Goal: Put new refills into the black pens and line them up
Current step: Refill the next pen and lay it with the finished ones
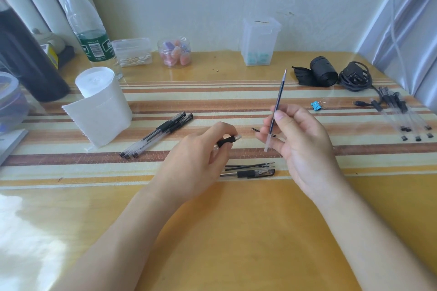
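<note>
While three capped black gel pens with clear barrels (157,136) lie side by side on the striped mat, the left hand (198,158) grips an open clear pen barrel with a black rubber grip (228,141). To its right, the right hand (305,146) pinches a thin dark refill (277,105), tip up.

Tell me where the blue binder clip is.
The blue binder clip lies on the striped mat, right of centre in the head view, just beyond the right hand, left of the cables.

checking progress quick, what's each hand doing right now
Left hand: closed around an open pen barrel.
Right hand: pinching a refill between thumb and fingers, tip pointing up.
</note>
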